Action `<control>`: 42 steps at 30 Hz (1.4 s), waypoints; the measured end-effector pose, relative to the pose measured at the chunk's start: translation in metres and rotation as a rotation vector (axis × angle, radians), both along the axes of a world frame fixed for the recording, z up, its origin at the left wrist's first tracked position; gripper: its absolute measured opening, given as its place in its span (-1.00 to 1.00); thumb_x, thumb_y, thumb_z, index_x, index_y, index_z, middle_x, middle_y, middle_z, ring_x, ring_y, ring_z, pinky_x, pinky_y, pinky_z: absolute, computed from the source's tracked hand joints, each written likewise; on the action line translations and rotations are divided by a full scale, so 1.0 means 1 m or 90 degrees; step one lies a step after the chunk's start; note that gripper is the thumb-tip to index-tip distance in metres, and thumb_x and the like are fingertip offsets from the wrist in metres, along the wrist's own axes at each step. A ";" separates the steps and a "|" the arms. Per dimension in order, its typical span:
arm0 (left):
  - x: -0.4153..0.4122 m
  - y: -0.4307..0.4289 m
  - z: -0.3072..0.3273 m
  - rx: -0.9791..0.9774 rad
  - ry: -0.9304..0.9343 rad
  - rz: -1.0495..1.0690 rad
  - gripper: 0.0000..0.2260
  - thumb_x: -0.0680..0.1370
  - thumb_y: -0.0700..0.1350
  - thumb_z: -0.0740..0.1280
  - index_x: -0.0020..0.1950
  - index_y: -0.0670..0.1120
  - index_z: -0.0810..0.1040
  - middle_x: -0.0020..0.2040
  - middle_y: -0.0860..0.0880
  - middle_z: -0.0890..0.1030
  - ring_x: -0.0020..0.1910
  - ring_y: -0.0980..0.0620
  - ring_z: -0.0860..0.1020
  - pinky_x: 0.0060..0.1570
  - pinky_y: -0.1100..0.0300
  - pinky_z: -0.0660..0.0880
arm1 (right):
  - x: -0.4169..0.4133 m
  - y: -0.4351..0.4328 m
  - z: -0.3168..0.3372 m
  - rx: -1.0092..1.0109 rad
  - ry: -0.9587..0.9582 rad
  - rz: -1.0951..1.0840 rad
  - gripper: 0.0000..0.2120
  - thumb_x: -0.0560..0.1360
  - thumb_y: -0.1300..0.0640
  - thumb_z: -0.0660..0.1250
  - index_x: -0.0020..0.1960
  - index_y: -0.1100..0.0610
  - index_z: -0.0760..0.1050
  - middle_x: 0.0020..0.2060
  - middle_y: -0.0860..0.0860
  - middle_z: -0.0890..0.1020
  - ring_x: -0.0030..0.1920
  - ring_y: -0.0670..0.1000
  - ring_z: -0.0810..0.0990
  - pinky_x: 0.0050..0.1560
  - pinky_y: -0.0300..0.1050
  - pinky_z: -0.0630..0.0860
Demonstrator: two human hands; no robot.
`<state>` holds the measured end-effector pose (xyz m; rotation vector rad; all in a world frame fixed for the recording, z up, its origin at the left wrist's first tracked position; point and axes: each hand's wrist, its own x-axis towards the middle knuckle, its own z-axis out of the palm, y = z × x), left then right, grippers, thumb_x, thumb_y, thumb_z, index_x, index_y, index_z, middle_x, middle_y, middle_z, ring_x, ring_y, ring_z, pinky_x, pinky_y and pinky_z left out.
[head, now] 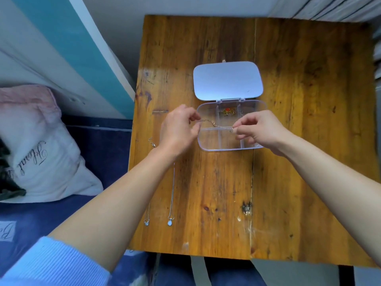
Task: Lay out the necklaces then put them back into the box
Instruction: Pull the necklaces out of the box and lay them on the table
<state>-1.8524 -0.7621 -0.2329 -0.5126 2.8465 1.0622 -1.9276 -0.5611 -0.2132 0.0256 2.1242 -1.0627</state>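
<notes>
A clear plastic compartment box (208, 146) stands open on the wooden table (288, 120), its white lid (227, 80) folded back behind it. My left hand (179, 131) and my right hand (259, 129) each pinch one end of a thin chain necklace (216, 125), stretched between them over the box. A gold necklace with a red stone (227, 111) lies in the middle back compartment. Two silver necklaces lie straight on the table at the left: one with a round pale pendant (170, 222) and one with a small pendant (146, 222), partly hidden under my left forearm.
The table's left edge borders a bed with a dark blue cover (99, 145) and a white and pink pillow (37, 145). A wall with a teal stripe (72, 44) rises behind the bed. Bare wood lies to the right of the box.
</notes>
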 end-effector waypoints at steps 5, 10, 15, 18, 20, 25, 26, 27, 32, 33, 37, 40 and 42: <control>-0.026 0.034 0.005 -0.116 -0.032 -0.225 -0.78 0.54 -0.16 0.29 0.15 -0.05 0.61 0.06 -0.04 0.61 0.10 -0.07 0.53 -0.07 0.07 0.45 | 0.004 0.015 -0.001 -0.064 -0.018 -0.097 -0.92 0.47 0.32 0.41 -0.09 0.19 0.64 -0.27 0.10 0.67 -0.30 0.00 0.65 -0.47 -0.33 0.45; -0.039 0.049 -0.004 -0.170 -0.097 -0.313 -0.77 0.55 -0.10 0.30 0.18 -0.01 0.62 0.13 -0.08 0.64 0.14 -0.12 0.52 0.00 0.04 0.45 | 0.004 0.025 0.000 -0.133 -0.102 -0.180 -0.90 0.49 0.34 0.36 -0.11 0.20 0.62 -0.27 0.11 0.65 -0.29 -0.02 0.64 -0.34 -0.21 0.47; -0.040 0.043 -0.006 -0.115 -0.083 -0.272 -0.84 0.53 -0.15 0.26 -0.03 -0.09 0.64 -0.05 -0.07 0.55 0.00 -0.12 0.53 -0.13 0.02 0.50 | 0.002 0.039 0.003 -0.177 -0.128 -0.257 -0.91 0.48 0.31 0.41 -0.03 0.20 0.62 -0.29 0.06 0.67 -0.30 -0.04 0.64 -0.40 -0.29 0.49; -0.039 0.044 -0.006 -0.073 -0.080 -0.257 -0.85 0.52 -0.15 0.27 0.03 -0.07 0.60 -0.03 -0.04 0.50 0.01 -0.08 0.51 -0.07 -0.02 0.51 | 0.002 0.043 0.008 -0.185 -0.118 -0.263 -0.88 0.46 0.30 0.42 -0.01 0.21 0.64 -0.20 0.10 0.71 -0.26 -0.02 0.66 -0.41 -0.30 0.48; -0.036 0.050 -0.006 -0.081 -0.093 -0.278 -0.81 0.53 -0.10 0.31 0.13 -0.03 0.59 0.00 -0.03 0.48 0.04 -0.07 0.50 -0.06 0.00 0.50 | 0.002 0.044 0.012 -0.199 -0.123 -0.261 -0.88 0.47 0.28 0.41 0.01 0.20 0.64 -0.17 0.10 0.73 -0.28 -0.03 0.65 -0.44 -0.29 0.44; -0.029 0.068 -0.011 -0.154 -0.039 -0.264 -0.77 0.53 -0.08 0.35 0.19 -0.04 0.56 0.06 -0.07 0.51 0.06 -0.08 0.48 -0.11 0.04 0.47 | 0.000 0.048 0.023 -0.271 -0.153 -0.288 -0.87 0.48 0.33 0.35 0.01 0.23 0.62 -0.26 0.05 0.69 -0.33 -0.07 0.60 -0.48 -0.30 0.41; -0.029 0.072 -0.012 -0.145 -0.020 -0.256 -0.76 0.52 -0.09 0.36 0.19 -0.04 0.55 0.05 -0.06 0.52 0.05 -0.08 0.48 -0.12 0.04 0.47 | 0.000 0.050 0.025 -0.276 -0.158 -0.284 -0.87 0.48 0.33 0.37 0.00 0.22 0.62 -0.27 0.05 0.68 -0.33 -0.07 0.60 -0.47 -0.30 0.42; -0.029 0.076 -0.012 -0.126 -0.013 -0.254 -0.73 0.51 -0.09 0.36 0.21 -0.02 0.54 0.04 -0.06 0.52 0.05 -0.08 0.48 -0.13 0.04 0.46 | 0.000 0.051 0.027 -0.281 -0.164 -0.281 -0.88 0.47 0.32 0.38 0.00 0.22 0.61 -0.27 0.04 0.67 -0.34 -0.07 0.60 -0.47 -0.31 0.42; -0.032 0.084 -0.015 -0.099 -0.044 -0.265 -0.74 0.53 -0.05 0.33 0.22 0.06 0.59 0.00 -0.04 0.55 0.08 -0.08 0.51 -0.19 0.11 0.33 | -0.003 0.059 0.033 -0.328 -0.203 -0.327 -0.85 0.50 0.31 0.33 0.06 0.23 0.57 -0.25 0.05 0.69 -0.34 -0.08 0.59 -0.46 -0.33 0.42; -0.033 0.085 -0.016 -0.103 -0.039 -0.258 -0.77 0.54 -0.04 0.32 0.18 0.06 0.62 -0.03 -0.02 0.54 0.07 -0.08 0.51 -0.21 0.13 0.28 | -0.004 0.062 0.033 -0.333 -0.208 -0.334 -0.86 0.50 0.31 0.33 0.06 0.22 0.57 -0.26 0.04 0.69 -0.33 -0.08 0.58 -0.45 -0.33 0.42; -0.034 0.087 -0.017 -0.087 -0.021 -0.243 -0.83 0.54 -0.05 0.32 0.07 0.03 0.67 -0.09 -0.01 0.52 0.01 -0.06 0.53 -0.25 0.15 0.27 | -0.007 0.072 0.031 -0.337 -0.209 -0.359 -0.85 0.50 0.31 0.31 0.05 0.20 0.56 -0.25 0.03 0.68 -0.31 -0.08 0.57 -0.46 -0.32 0.41; -0.035 0.085 -0.016 -0.021 -0.032 -0.211 -0.85 0.54 -0.06 0.32 -0.01 -0.04 0.67 -0.08 -0.02 0.52 -0.01 -0.06 0.54 -0.20 0.11 0.40 | -0.009 0.080 0.026 -0.276 -0.131 -0.374 -0.86 0.45 0.33 0.39 -0.01 0.20 0.60 -0.24 0.05 0.69 -0.31 -0.08 0.60 -0.45 -0.33 0.43; -0.036 0.078 -0.010 0.041 -0.045 -0.178 -0.86 0.53 -0.04 0.35 -0.09 -0.07 0.65 -0.08 0.00 0.49 -0.03 -0.05 0.52 -0.09 0.08 0.46 | -0.009 0.088 0.017 -0.178 -0.035 -0.374 -0.88 0.40 0.32 0.47 -0.08 0.18 0.63 -0.24 0.07 0.68 -0.30 -0.06 0.64 -0.41 -0.32 0.46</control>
